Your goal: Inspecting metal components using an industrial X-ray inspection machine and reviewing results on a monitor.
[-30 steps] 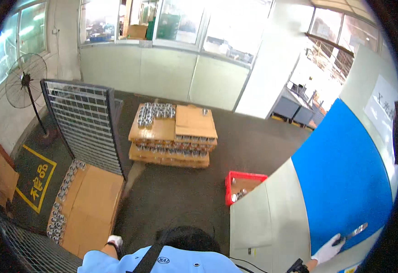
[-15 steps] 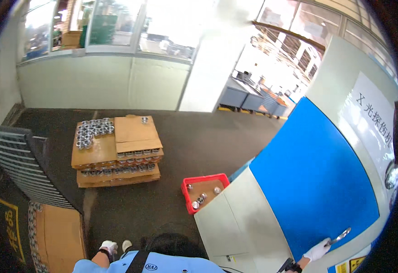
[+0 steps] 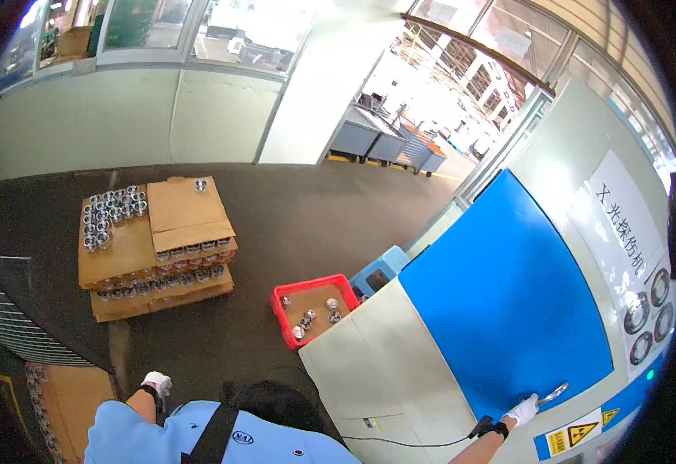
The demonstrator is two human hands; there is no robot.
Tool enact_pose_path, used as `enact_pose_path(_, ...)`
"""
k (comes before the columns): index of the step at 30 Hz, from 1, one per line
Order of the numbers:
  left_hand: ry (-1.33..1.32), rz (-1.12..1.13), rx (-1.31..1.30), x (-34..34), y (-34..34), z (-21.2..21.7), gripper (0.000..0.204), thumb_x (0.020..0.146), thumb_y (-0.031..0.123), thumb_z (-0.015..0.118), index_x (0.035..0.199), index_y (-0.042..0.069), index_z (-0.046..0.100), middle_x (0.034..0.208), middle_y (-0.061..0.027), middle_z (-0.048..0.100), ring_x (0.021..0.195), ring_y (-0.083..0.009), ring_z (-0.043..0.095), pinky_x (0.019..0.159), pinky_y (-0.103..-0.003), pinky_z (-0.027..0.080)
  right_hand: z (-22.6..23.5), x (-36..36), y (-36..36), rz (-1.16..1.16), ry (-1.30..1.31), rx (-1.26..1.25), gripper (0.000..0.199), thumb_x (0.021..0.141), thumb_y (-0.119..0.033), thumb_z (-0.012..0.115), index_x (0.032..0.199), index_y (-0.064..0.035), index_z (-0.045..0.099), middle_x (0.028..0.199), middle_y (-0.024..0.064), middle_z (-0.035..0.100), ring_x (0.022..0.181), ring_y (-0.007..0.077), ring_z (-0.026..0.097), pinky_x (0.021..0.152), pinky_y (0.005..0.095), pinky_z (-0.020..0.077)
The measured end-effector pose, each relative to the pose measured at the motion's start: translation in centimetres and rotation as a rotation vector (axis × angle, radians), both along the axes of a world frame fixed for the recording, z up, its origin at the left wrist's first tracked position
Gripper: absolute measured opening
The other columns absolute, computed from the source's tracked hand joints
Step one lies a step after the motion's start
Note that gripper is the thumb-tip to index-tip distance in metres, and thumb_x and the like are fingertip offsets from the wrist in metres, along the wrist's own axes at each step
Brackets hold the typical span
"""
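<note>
My right hand [image 3: 522, 411], in a white glove, is closed around the lower end of a shiny metal door handle [image 3: 555, 394]. This handle sits near the lower right corner of a blue door [image 3: 508, 294] on a pale grey machine cabinet [image 3: 388, 363]. The door looks closed against the cabinet. My left hand [image 3: 157, 382], also gloved in white, hangs low beside my body, away from any object. Its fingers appear curled in, and I see nothing in them.
Beside the cabinet stands a red crate [image 3: 290, 334] with several metal parts, next to a blue plastic stool [image 3: 390, 261]. A cardboard-layered stack [image 3: 191, 215] of metal parts is ahead left. A slatted dark panel [image 3: 21, 317] stands nearer left. A cable [image 3: 407, 445] runs to my right wrist.
My view has turned, shifting the stack, crate and cabinet leftward. More of the blue stool and wall sheet now shows. My right hand stays at the handle; the left hand remains low.
</note>
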State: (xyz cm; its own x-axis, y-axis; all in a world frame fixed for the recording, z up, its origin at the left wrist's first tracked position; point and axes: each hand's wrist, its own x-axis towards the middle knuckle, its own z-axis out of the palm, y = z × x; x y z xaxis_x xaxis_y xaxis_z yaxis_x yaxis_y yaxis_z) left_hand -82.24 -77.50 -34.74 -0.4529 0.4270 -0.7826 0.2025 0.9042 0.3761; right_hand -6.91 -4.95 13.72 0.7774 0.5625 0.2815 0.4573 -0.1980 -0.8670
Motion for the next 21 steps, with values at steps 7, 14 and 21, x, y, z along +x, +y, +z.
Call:
enact_pose_path(7,0.166,-0.507,-0.024,0.1,5.8,-0.9,0.026,0.108,0.033,0.07,0.112,0.013,0.087,0.107,-0.0125,0.084,0.102,-0.0379,0.08,0.084,-0.052,0.062,-0.6,1.4,0.1,-0.095,-0.139,0.06,0.078,0.109,-0.065,0.067,0.135,0.0064,0.085,0.125,0.0349,0.085,0.107,0.0547,0.08,0.098,0.0638,0.0597)
enact_pose_path(14,0.232,-0.559,0.064,1.2,12.7,-1.9,0.037,0.112,0.036,0.066,0.129,0.014,0.091,0.128,-0.0149,0.09,0.125,-0.0417,0.084,0.102,-0.054,0.066,-1.2,0.1,1.1,-0.037,-0.105,0.073,0.074,0.109,-0.061,0.066,0.132,0.0074,0.084,0.123,0.0359,0.084,0.103,0.0562,0.079,0.096,0.0641,0.0583)
enact_pose_path(21,0.267,-0.643,0.144,-2.3,15.0,-2.0,0.039,0.109,0.039,0.071,0.134,0.017,0.091,0.138,-0.0165,0.089,0.131,-0.0412,0.083,0.108,-0.053,0.067,0.3,1.0,-1.0,-0.02,-0.136,0.045,0.078,0.111,-0.061,0.067,0.143,0.0088,0.08,0.136,0.037,0.082,0.119,0.0559,0.078,0.108,0.0637,0.0583)
